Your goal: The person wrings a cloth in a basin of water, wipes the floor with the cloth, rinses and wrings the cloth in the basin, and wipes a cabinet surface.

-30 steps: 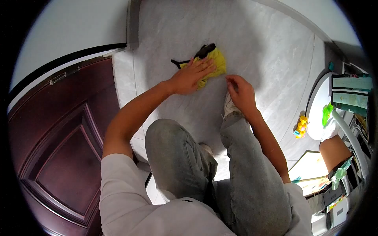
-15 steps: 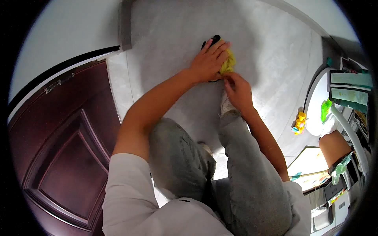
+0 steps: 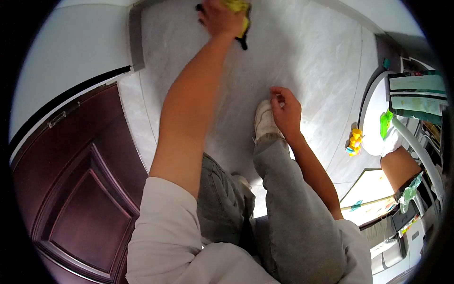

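At the top of the head view, my left hand [image 3: 221, 18] is on a yellow cloth with black edges [image 3: 246, 29] on the grey floor. The hand is slightly blurred and covers part of the cloth. One black corner sticks out toward me, and another dark bit shows left of my fingers. My right hand [image 3: 287, 111] hovers over my white shoe [image 3: 266, 120], its fingers loosely bent with a gap to the thumb. Nothing shows in it.
A dark red panelled door [image 3: 80, 189] stands on the left. To the right, a yellow toy [image 3: 354, 142] lies on the floor beside a round white base [image 3: 371, 118]. Beyond it are a brown box [image 3: 399, 168] and cluttered shelves. Grey skirting [image 3: 136, 40] edges the wall.
My left hand has slid the cloth forward and left across the floor. My right hand has come off the cloth and stays near my shoe. The view has shifted slightly.
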Demonstrator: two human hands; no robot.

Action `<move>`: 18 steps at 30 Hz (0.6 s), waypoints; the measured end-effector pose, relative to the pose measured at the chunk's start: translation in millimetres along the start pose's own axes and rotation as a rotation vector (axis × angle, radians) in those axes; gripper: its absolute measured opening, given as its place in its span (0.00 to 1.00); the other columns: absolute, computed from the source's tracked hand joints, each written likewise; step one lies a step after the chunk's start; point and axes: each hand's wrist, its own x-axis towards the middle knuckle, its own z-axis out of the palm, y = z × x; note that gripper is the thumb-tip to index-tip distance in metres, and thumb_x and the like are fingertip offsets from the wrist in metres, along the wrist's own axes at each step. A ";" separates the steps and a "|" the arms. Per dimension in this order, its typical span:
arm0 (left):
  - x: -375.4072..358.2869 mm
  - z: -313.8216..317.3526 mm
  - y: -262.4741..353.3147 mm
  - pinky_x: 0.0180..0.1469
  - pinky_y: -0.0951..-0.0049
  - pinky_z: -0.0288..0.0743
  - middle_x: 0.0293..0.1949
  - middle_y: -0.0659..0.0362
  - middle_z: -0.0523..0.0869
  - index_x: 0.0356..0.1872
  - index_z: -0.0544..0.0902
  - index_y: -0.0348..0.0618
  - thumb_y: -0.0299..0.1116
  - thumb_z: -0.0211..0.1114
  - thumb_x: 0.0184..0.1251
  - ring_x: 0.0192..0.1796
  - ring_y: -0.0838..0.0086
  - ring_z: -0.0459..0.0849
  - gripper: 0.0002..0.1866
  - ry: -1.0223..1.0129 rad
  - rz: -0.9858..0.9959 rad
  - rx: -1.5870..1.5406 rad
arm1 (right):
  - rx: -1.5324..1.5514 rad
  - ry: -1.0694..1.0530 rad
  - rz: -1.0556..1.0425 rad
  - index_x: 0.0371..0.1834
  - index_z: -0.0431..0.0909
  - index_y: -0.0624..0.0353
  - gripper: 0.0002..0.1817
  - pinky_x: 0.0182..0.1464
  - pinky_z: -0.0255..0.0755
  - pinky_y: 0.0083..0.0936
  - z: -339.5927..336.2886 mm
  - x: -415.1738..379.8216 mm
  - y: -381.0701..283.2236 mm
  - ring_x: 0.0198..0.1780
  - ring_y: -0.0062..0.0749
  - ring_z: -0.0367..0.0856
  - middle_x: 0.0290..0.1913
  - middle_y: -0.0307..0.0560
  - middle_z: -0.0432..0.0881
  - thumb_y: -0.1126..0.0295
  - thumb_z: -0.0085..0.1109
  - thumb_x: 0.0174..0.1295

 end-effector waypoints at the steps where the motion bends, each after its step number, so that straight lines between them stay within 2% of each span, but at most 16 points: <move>1: 6.1 -5.4 -21.6 0.79 0.42 0.46 0.74 0.45 0.61 0.73 0.57 0.35 0.60 0.72 0.58 0.77 0.50 0.58 0.53 -0.068 -0.162 0.022 | -0.017 -0.002 -0.006 0.50 0.83 0.60 0.10 0.47 0.80 0.31 -0.1 0.9 -1.1 0.43 0.38 0.87 0.46 0.50 0.87 0.73 0.60 0.68; 2: 15.4 -18.0 -37.2 0.79 0.44 0.47 0.75 0.45 0.59 0.73 0.58 0.33 0.60 0.72 0.57 0.77 0.49 0.58 0.53 -0.131 -0.320 0.043 | -0.032 0.000 -0.015 0.49 0.83 0.60 0.09 0.47 0.80 0.31 0.3 3.2 -2.9 0.43 0.37 0.87 0.46 0.50 0.87 0.72 0.60 0.68; 4: 18.2 -51.8 -67.4 0.77 0.41 0.46 0.72 0.43 0.60 0.75 0.53 0.32 0.65 0.66 0.61 0.76 0.49 0.57 0.55 -0.172 -0.500 0.051 | -0.026 -0.006 0.001 0.49 0.83 0.59 0.09 0.47 0.79 0.31 0.3 4.5 -7.1 0.43 0.37 0.87 0.45 0.50 0.87 0.71 0.60 0.69; 6: 5.0 -64.3 -117.5 0.77 0.40 0.46 0.73 0.40 0.58 0.74 0.55 0.30 0.66 0.67 0.60 0.75 0.46 0.57 0.56 -0.031 -0.598 0.065 | 0.007 -0.007 0.011 0.49 0.83 0.59 0.09 0.47 0.79 0.31 2.1 4.4 -7.5 0.43 0.38 0.87 0.45 0.49 0.87 0.70 0.60 0.69; 8: -20.6 -91.4 -147.4 0.77 0.42 0.47 0.74 0.37 0.57 0.74 0.57 0.32 0.62 0.69 0.63 0.76 0.44 0.57 0.52 -0.065 -0.557 0.158 | 0.065 -0.006 0.024 0.49 0.83 0.58 0.09 0.47 0.79 0.31 6.4 4.1 -3.7 0.43 0.38 0.87 0.45 0.49 0.87 0.70 0.60 0.70; 10: -53.9 -121.9 -145.6 0.77 0.47 0.50 0.75 0.37 0.58 0.71 0.67 0.37 0.47 0.69 0.68 0.76 0.46 0.59 0.37 -0.009 -0.384 0.087 | 0.047 -0.001 -0.002 0.49 0.84 0.61 0.10 0.46 0.78 0.28 5.8 4.6 -8.8 0.41 0.33 0.86 0.43 0.48 0.88 0.72 0.60 0.69; 14: -93.9 -139.0 -155.0 0.78 0.48 0.49 0.76 0.36 0.58 0.73 0.67 0.39 0.43 0.67 0.70 0.78 0.46 0.59 0.35 -0.020 -0.273 0.115 | 0.030 -0.025 0.022 0.49 0.84 0.62 0.10 0.44 0.78 0.27 8.7 8.9 -5.7 0.40 0.29 0.85 0.42 0.47 0.88 0.74 0.59 0.68; 17: -92.0 -126.5 -150.2 0.79 0.49 0.48 0.76 0.36 0.62 0.73 0.67 0.37 0.39 0.66 0.69 0.78 0.45 0.59 0.35 0.005 -0.268 0.122 | 0.041 -0.057 0.029 0.50 0.82 0.59 0.10 0.46 0.79 0.31 7.5 9.9 0.8 0.42 0.40 0.86 0.45 0.51 0.87 0.72 0.60 0.68; 18: -85.6 -121.9 -146.0 0.79 0.49 0.47 0.76 0.37 0.63 0.73 0.67 0.36 0.38 0.66 0.68 0.78 0.45 0.59 0.35 0.021 -0.277 0.131 | 0.056 -0.061 0.025 0.50 0.82 0.59 0.10 0.46 0.79 0.31 5.9 10.2 1.5 0.41 0.41 0.86 0.45 0.51 0.87 0.72 0.60 0.68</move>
